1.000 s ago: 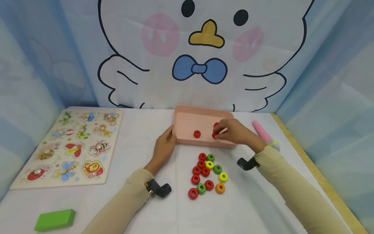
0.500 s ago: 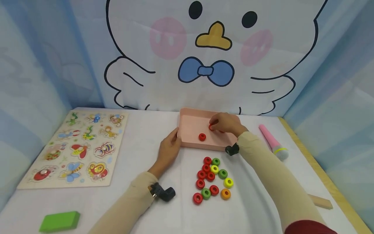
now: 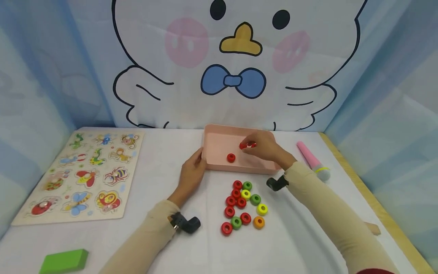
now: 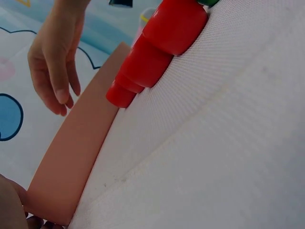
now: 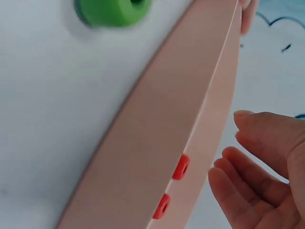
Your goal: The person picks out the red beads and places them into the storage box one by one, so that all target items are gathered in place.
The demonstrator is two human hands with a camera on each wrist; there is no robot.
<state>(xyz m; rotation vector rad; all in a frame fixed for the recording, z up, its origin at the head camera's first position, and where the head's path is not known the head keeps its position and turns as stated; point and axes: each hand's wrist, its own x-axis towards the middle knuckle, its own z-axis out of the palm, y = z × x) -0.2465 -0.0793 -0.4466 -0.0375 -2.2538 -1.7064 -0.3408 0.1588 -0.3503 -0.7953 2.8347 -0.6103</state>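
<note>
My left hand (image 3: 191, 173) pinches the left end of the pink tray (image 3: 219, 142), a smooth, shallow rectangle with rounded corners and thin, low walls. My right hand (image 3: 265, 146) hangs over the tray's right half, thumb and fingers bent but spread apart; the right wrist view shows a gap between their tips and nothing in it. Inside the tray sit red rings (image 3: 230, 158), thick and smooth, one near the front wall around mid-length, two farther back by my right fingertips (whether I touch those, I cannot tell). On the white cloth (image 4: 200, 143), finely woven up close, a loose cluster of the same plump shape lies in front of the tray: seven more red, three green rings (image 3: 255, 199), two yellow rings (image 3: 262, 209) and an orange ring (image 3: 259, 222), several touching. A narrow strip of cloth parts the cluster from the tray's straight front edge, and a broad stretch runs from my left hand to the flat puzzle board (image 3: 102, 199) with its painted insects. At the tray's right lies a pink microphone (image 3: 308, 155), near my right sleeve, leaving less room there before the wooden table edge (image 3: 373, 203).
</note>
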